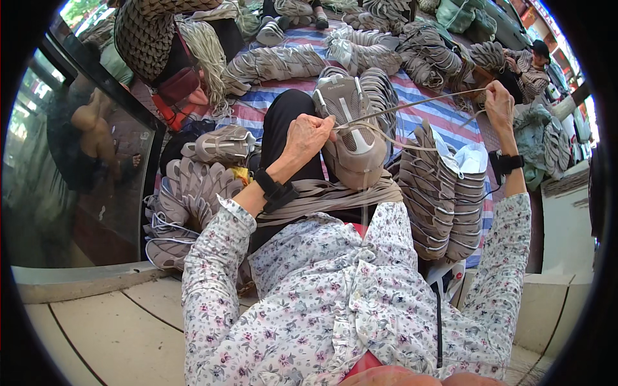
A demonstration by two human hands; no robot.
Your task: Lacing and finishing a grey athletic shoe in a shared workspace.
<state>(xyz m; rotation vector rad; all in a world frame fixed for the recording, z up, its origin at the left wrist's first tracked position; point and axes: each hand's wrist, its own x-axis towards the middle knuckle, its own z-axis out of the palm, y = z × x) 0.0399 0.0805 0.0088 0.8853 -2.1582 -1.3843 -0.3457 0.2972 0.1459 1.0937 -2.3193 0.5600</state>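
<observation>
A beige-grey shoe upper point(353, 151) rests on my lap, its toe end toward me. At its left side my left hand point(308, 136) is closed, pinching a shoelace by the lacing area. My right hand point(499, 106) is raised far out to the right, its fingers closed on the same shoelace point(425, 103). The lace runs taut between the two hands, above the upper. Another loose stretch of lace curves off the upper to the right. A bundle of loose beige laces point(328, 193) lies across my lap.
Nested stacks of shoe uppers point(444, 193) stand right of my legs; another stack point(193, 193) is at the left. Rows of uppers point(277, 64) lie on a striped sheet point(306, 40). A glass panel point(84, 161) borders the left. Another person point(533, 71) sits far right.
</observation>
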